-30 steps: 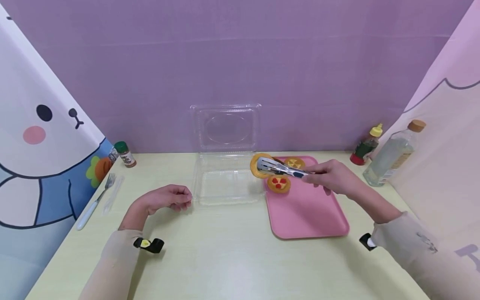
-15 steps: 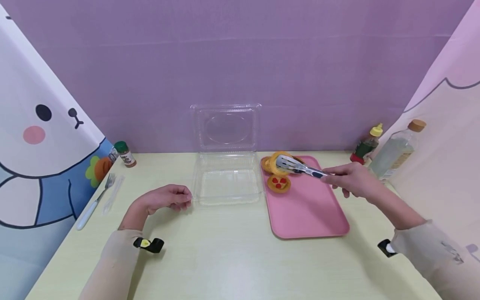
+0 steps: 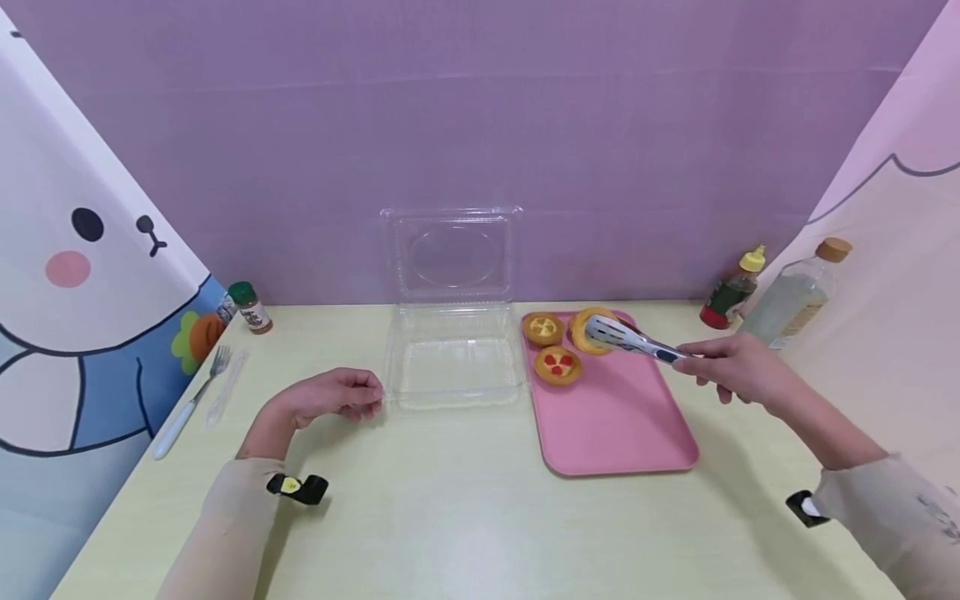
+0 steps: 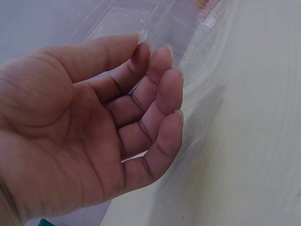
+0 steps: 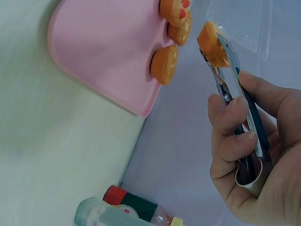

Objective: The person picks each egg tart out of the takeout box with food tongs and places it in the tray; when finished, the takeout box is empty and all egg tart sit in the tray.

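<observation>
My right hand [image 3: 738, 364] grips metal tongs [image 3: 630, 338], which pinch an egg tart [image 5: 214, 44] in the air. In the head view this tart overlaps the back of the pink tray [image 3: 615, 417] and covers most of a tart behind it. Two other tarts show there, one with red topping [image 3: 558, 367] and one with pale yellow topping [image 3: 543, 329]. A clear plastic clamshell container [image 3: 453, 367] stands left of the tray with its lid up. My left hand [image 3: 330, 395] pinches the container's left edge between thumb and index finger, its other fingers loosely bent.
At the back left stands a green-capped shaker jar [image 3: 251, 308]. A fork [image 3: 193, 402] and a wrapped clear utensil [image 3: 227, 390] lie along the left edge. A yellow-capped sauce bottle [image 3: 732, 288] and a larger cork-topped bottle [image 3: 795, 292] stand at the back right. A purple curtain [image 3: 480, 150] hangs behind.
The right hand has moved right with the tongs and tart, from beside the container's right edge to over the tray's back. The left hand has stayed in place.
</observation>
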Available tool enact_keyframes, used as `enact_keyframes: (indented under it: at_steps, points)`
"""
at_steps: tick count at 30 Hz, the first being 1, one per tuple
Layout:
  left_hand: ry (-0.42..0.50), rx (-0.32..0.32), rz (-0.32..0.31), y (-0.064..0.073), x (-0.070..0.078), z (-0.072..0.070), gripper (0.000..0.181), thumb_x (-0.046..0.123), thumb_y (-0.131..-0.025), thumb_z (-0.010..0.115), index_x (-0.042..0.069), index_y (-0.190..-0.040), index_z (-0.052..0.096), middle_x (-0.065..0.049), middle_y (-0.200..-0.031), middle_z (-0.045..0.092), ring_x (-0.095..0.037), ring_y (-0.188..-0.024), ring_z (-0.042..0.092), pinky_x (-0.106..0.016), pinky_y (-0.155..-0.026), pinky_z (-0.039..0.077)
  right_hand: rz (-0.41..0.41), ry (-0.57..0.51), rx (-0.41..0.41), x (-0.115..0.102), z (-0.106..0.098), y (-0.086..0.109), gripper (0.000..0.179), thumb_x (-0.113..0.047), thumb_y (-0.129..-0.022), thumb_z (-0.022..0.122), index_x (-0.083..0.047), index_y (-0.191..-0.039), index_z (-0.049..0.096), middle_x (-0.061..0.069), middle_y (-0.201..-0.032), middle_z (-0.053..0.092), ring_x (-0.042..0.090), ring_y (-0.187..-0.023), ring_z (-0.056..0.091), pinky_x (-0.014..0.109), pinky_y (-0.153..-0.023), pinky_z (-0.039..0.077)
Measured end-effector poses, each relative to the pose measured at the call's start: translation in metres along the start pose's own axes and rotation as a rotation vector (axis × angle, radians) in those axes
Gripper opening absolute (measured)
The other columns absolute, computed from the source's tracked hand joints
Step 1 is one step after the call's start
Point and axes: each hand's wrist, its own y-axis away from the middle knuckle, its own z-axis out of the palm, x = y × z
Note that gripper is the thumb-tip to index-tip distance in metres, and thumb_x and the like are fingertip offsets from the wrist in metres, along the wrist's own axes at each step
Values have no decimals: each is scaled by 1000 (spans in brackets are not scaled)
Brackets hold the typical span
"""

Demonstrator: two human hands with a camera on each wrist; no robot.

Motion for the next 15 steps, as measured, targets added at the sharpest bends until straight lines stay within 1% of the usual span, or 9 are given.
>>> enact_keyframes:
  at_steps: [8, 13, 15]
  points:
    - [2, 4, -4, -1, 0, 0, 30, 28, -102, 58, -2, -106, 59, -10, -97, 65, -21, -88, 60, -33, -79, 53, 42, -12, -4, 11, 0, 6, 55, -37, -94, 69, 0, -133, 62, 8, -82, 64, 14, -50, 53, 26, -43, 38]
    - [4, 3, -5, -1, -1, 0, 29, 28, -102, 58, -1, -105, 59, -10, -97, 64, -21, -87, 60, -32, -78, 52, 43, 0, -3, 19, 2, 8, 53, -36, -95, 68, 1, -132, 62, 8, -80, 63, 14, -49, 53, 26, -43, 38]
    - [4, 4, -3, -1, -1, 0, 29, 28, -102, 58, -1, -105, 59, -10, -97, 64, -21, -87, 60, -32, -78, 52, 57, 0, -9, 22, 3, 8, 53, -38, -95, 68, 0, -132, 62, 7, -80, 62, 13, -49, 52, 26, -43, 37]
